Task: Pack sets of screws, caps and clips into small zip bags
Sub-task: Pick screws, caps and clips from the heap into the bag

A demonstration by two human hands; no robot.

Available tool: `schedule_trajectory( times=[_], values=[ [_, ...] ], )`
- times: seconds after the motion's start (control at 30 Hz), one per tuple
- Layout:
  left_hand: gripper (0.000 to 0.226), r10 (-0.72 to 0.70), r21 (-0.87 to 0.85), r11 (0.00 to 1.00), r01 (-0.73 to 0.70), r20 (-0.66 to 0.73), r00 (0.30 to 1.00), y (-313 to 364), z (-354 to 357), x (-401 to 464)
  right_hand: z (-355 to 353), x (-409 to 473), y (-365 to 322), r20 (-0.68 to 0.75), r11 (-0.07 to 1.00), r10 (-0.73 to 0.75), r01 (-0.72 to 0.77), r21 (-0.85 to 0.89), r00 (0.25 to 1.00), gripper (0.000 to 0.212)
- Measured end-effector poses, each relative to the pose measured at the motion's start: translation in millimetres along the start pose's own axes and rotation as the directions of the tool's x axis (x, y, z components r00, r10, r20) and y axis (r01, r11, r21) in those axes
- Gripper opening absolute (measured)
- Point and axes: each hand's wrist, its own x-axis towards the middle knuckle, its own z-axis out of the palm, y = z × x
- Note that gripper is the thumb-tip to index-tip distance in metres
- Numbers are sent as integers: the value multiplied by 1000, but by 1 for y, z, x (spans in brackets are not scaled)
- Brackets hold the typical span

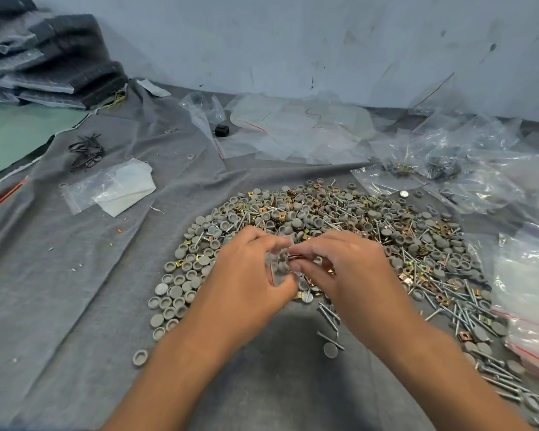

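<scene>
**Small zip bag held open-end between two hands over the parts heap**

A small clear zip bag (277, 264) sits between the two hands, just above the near edge of the heap. It is blurred and nearly see-through; its red zip line runs roughly up and down along the side by the left hand, so its long axis seems to lie across, from hand to hand, though I cannot tell this for sure. The left hand (249, 269) pinches the bag between curled thumb and fingertips. The right hand (343, 265) has its fingers bunched together at the bag's other side, pinching at something reddish-copper; whether it is a clip or the bag's strip I cannot tell.

Beneath them spreads the heap (324, 231) of grey round caps, brass and copper clips and long silver screws, lying on a grey cloth (75, 275). The screws point every way, thickest on the right side. A lone cap (140, 358) lies apart near the left forearm.

Farther out, a flat zip bag with white paper (112, 189) lies to the left, a tangle of black ties (86, 150) beyond it. Crumpled clear bags (448, 157) pile up toward the wall, and more red-striped bags (529, 300) rest at the right edge.
</scene>
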Motion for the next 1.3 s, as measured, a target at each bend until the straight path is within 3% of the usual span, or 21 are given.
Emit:
schedule_trajectory(
  times=[0.17, 0.27, 0.37, 0.43, 0.57, 0.7, 0.83, 1.03, 1.17, 1.3],
  values=[
    [49, -4, 12, 1000, 4, 8, 1000, 3, -2, -1, -3, 0, -1, 21, 999, -4, 3, 35, 1000, 21],
    [49, -18, 16, 1000, 18, 8, 1000, 3, -3, -1, -20, 7, 20, -49, 991, 135, -135, 4, 990, 25],
    [50, -24, 16, 1000, 24, 16, 1000, 4, -4, -2, -32, 8, 47, 62, 944, 300, -286, -164, 952, 30],
    [51, -20, 10, 1000, 19, 24, 1000, 6, -4, -3, -26, 4, 53, 155, 922, 332, -286, -260, 930, 37],
    [52, -25, 19, 1000, 24, 34, 999, 7, -2, -3, -11, 4, 54, 140, 934, 263, -216, -285, 954, 42],
    [53, -20, 22, 1000, 19, 46, 999, 7, -1, -3, -1, 7, 54, 116, 897, 128, -65, -438, 985, 33],
    [54, -19, 21, 1000, 18, 47, 999, 7, -1, -3, 1, 8, 55, 80, 844, 105, -47, -534, 991, 22],
    [55, -23, 17, 1000, 22, 50, 999, 7, -1, -3, 1, 5, 59, 113, 875, 73, -9, -484, 991, 9],
    [55, -21, 16, 1000, 20, 47, 999, 6, -2, -3, 1, 8, 63, 104, 954, 186, -154, -258, 977, 14],
    [54, -21, 13, 1000, 20, 49, 999, 6, -2, -3, 2, 9, 59, 87, 975, 193, -181, -129, 977, 13]
  ],
)
